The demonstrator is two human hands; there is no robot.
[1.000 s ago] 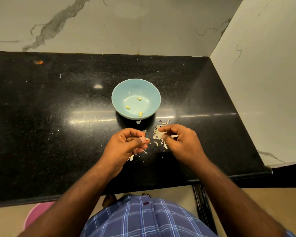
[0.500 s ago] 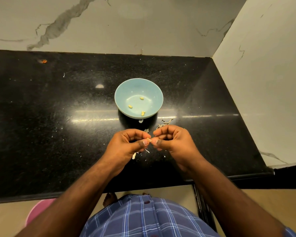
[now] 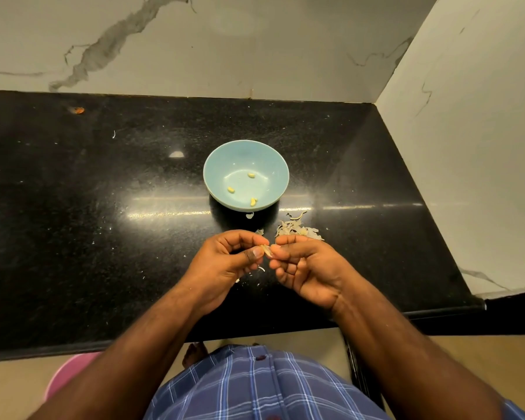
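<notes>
**Over the counter's near edge: a clove pinched at both ends**

Between the hands, just above the speckled black counter (image 3: 103,207), is a small pale clove (image 3: 266,250). The left hand (image 3: 225,262) pinches it with thumb and forefinger. The right hand (image 3: 306,268) nips its other end, the other fingers curled. It looks feather-light and firm, with dry, papery skin likely to tear. Being tiny and smooth, it could slip, so grip the tips. Curled peels (image 3: 297,230) lie beside the glossy blue bowl (image 3: 212,165).

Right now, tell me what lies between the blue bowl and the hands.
Head view: peel scraps lie on the counter between the bowl and the left hand and right hand, which pinch a pale bit; the peel pile sits slightly right.
</notes>
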